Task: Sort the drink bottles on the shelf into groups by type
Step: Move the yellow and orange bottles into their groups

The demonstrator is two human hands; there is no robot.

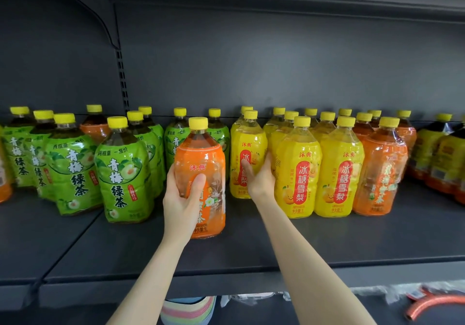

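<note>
- The left hand (182, 198) gripped an orange-labelled clear plastic bottle (202, 163) round its lower body, thumb across the front. The bottle was ahead of the rows, near the front of the dark grey metal shelf (251, 246); whether its base rested on the shelf I could not tell. A full bottle held from one side on slick film could slip and drop off the edge.
- It held amber-brown tea up to the neck under a closed yellow cap.
- The right hand (260, 178) clasped a yellow-labelled clear plastic bottle (245, 146), thumb on its label, fingers tucked into the gap beside its neighbour. Pulling it out crookedly could topple the tightly packed yellow-labelled bottles (298, 173) alongside.
- Those held a pale yellow drink, caps on.
- To the left, green-labelled plastic bottles (123, 171) held dark tea; swinging the held orange bottle past could clip them.
- On the right stood more orange-labelled bottles (380, 171), probably its group.
- Furthest back, a stray orange bottle (94, 125) stood behind the green ones and could easily be missed.
</note>
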